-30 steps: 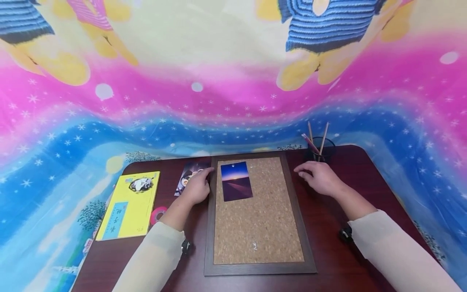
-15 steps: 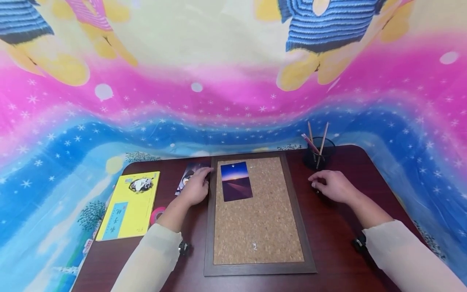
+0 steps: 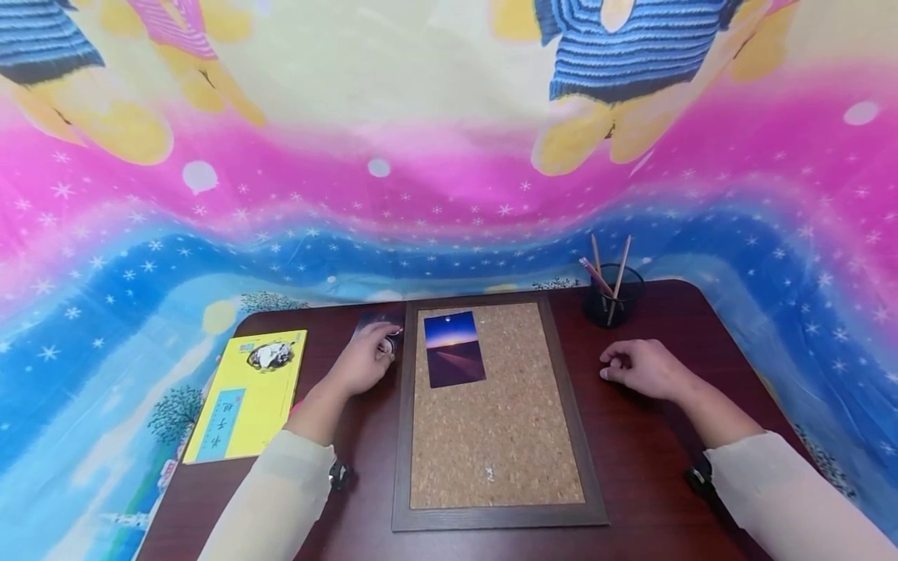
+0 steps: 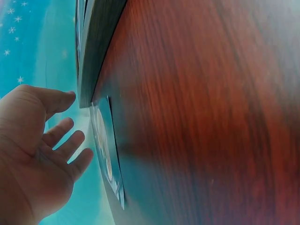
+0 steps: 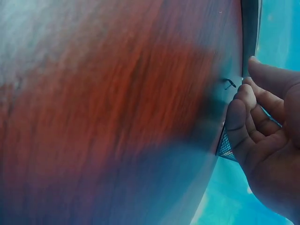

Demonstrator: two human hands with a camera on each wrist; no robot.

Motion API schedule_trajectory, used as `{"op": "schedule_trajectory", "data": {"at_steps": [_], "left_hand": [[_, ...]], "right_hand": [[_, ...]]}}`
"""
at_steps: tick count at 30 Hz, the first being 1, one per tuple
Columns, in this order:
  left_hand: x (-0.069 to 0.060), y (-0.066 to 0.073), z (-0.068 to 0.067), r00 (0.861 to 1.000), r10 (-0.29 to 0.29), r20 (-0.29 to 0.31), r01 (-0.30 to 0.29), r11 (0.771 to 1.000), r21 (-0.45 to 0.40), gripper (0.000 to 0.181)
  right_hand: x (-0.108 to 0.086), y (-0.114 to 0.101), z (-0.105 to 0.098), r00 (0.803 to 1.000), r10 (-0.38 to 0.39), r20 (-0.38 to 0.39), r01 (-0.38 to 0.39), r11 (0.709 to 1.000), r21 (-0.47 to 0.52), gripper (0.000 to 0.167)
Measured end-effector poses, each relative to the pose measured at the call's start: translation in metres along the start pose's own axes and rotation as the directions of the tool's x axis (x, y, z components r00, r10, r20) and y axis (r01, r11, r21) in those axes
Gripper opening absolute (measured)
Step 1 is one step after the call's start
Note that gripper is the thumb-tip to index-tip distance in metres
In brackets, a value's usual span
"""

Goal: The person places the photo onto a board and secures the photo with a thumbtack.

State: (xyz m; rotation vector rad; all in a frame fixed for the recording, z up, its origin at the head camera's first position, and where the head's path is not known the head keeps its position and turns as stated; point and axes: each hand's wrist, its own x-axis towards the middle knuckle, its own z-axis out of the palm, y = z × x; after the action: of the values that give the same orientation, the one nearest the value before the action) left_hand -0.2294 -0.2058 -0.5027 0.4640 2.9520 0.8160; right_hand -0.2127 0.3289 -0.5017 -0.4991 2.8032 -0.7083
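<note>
My left hand (image 3: 361,362) is over a photo card (image 3: 379,321) lying left of the corkboard (image 3: 501,436), partly hiding it. In the left wrist view its fingers are relaxed and apart from the card (image 4: 107,145). A sunset photo (image 3: 454,351) is on the board's upper left, with a small pale pin at its top. My right hand (image 3: 645,366) hovers right of the board, fingers loosely curled, nothing seen in them. Beyond its fingertips, in the right wrist view, a small dark item (image 5: 229,84) is on the table; its kind is unclear.
A yellow book (image 3: 259,405) lies at the table's left, the pink ring beside it now mostly behind the left arm. A black mesh pen cup (image 3: 616,308) with several pencils stands at the back right. A patterned cloth (image 3: 449,187) hangs behind the dark red table (image 3: 631,483).
My right hand has drawn back from the pen cup, toward the right and nearer. My left hand has shifted slightly left and nearer, away from the board's frame. Board and sunset photo stay put.
</note>
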Motion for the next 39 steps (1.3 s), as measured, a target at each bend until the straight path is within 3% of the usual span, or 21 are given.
{"op": "schedule_trajectory", "data": {"at_steps": [8,17,25,30,39], "left_hand": [[0.0,-0.019,-0.009,0.999,-0.029,0.025,0.029,1.0,0.005,0.056],[-0.002,-0.033,-0.024,0.994,-0.075,0.076,0.075,0.997,0.009,0.07],[-0.001,-0.046,-0.029,0.978,-0.124,0.166,0.123,0.992,0.019,0.086],[-0.001,-0.051,-0.029,0.973,-0.127,0.191,0.118,0.991,0.06,0.086],[0.0,-0.048,-0.029,0.974,-0.114,0.197,0.088,0.986,0.141,0.08]], "right_hand": [[-0.002,-0.003,0.001,0.999,0.034,0.041,-0.035,0.999,0.018,0.019],[-0.002,-0.001,0.003,0.999,0.034,0.035,-0.034,0.999,0.009,0.014],[-0.002,-0.001,0.003,0.999,0.041,0.022,-0.041,0.999,-0.006,0.01],[-0.001,-0.002,0.002,0.999,0.037,0.015,-0.037,0.999,-0.008,0.012],[-0.001,-0.001,0.001,1.0,0.022,-0.01,-0.022,0.999,-0.029,0.012]]}}
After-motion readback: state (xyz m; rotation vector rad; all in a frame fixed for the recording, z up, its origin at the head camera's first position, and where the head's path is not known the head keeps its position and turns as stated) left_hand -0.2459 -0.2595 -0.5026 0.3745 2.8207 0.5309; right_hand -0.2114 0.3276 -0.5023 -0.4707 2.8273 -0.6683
